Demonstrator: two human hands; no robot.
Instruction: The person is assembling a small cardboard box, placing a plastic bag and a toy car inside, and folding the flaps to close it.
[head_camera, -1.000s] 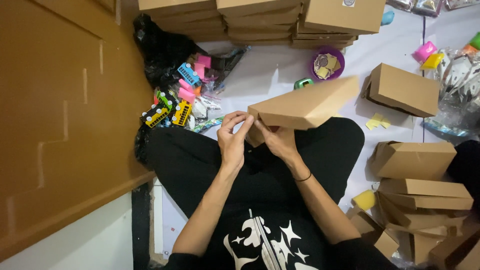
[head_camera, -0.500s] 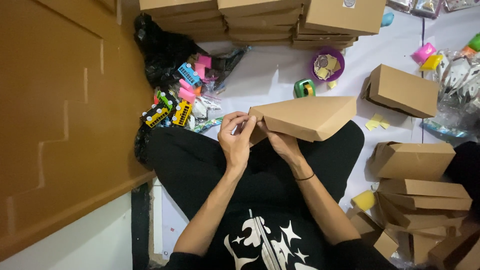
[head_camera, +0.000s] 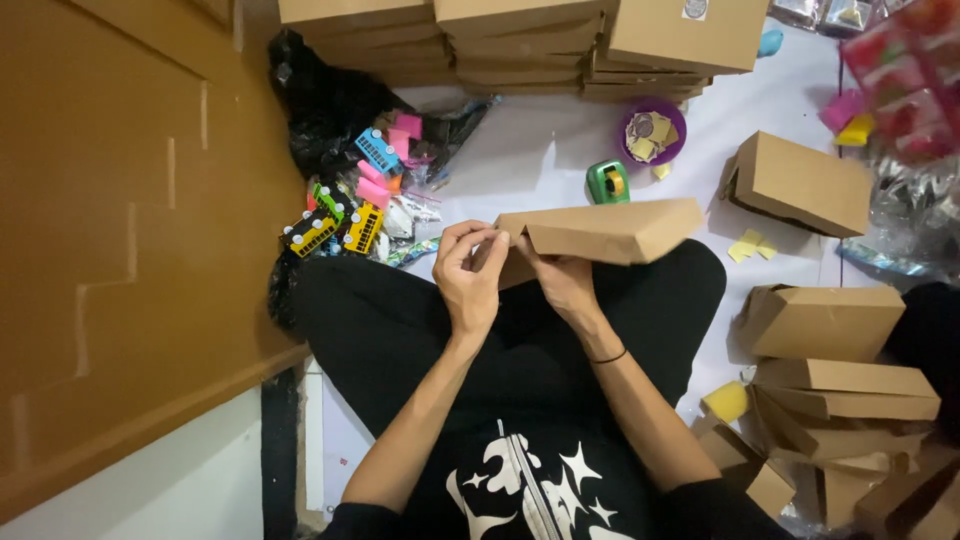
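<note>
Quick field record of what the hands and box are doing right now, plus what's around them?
left hand: fingers pinch the flap at the box's left end
right hand: under the box, gripping near the same end
box: brown cardboard, flat, held above the lap, long side running right
tape dispenser: green, on the floor just beyond the box
bowl: purple, holds stickers
toy buses: pile on the floor to the left
other boxes: stacked on the right

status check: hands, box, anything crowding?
Left hand and right hand both grip the flat brown box at its left end, above the lap. Green tape dispenser lies just beyond, apart.
</note>
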